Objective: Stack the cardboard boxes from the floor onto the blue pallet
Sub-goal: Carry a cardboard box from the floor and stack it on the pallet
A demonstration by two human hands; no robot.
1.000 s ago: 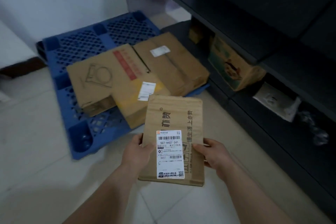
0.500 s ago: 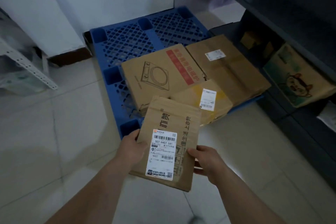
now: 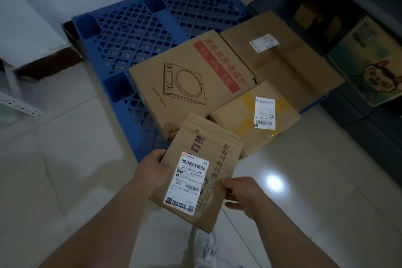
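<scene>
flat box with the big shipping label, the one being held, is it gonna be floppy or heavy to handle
The flat box probably stays stiff: it holds flat though gripped only at its side edges. It seems light, since the left hand and right hand hold it by the fingers alone. Being thin, it should lie stable on the blue pallet, though smooth cardboard may slide.

A pale tiled floor (image 3: 65,169) carries a blue pallet (image 3: 130,35). On the pallet lie three cardboard boxes: a cooker box (image 3: 187,85), a plain box (image 3: 282,65) touching its right side, and a yellow-taped box (image 3: 245,124) overhanging the near edge.
</scene>
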